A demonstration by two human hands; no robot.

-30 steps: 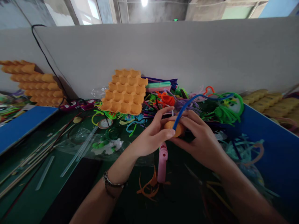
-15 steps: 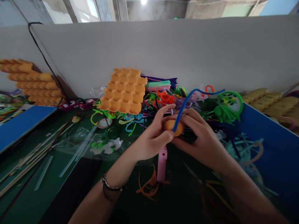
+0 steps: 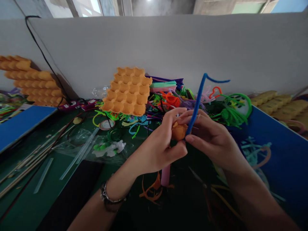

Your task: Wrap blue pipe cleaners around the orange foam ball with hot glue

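Observation:
In the middle of the head view, my left hand (image 3: 157, 149) is closed round a small orange egg-carton cup (image 3: 178, 132). My right hand (image 3: 214, 139) pinches a blue pipe cleaner (image 3: 197, 104) against the cup's right side. The pipe cleaner rises above my fingers and bends sharply to the right near its top. Whether its lower end is fixed to the cup is hidden. A pink tool handle (image 3: 165, 175) lies beneath my left hand, partly covered. Torn orange carton scraps (image 3: 152, 192) lie in front of it, and scissors (image 3: 201, 181) rest below my right hand.
An orange egg carton (image 3: 128, 91) leans behind a heap of colourful pipe cleaners (image 3: 172, 101). Clear glue sticks (image 3: 79, 154) and thin wooden sticks (image 3: 33, 163) lie left. Blue panels (image 3: 276, 147) flank the right side; a grey partition (image 3: 154, 45) stands behind.
The blue pipe cleaner has swung more upright, and its bend is sharper. The orange cup has turned in my fingers. My left hand now covers more of the pink handle.

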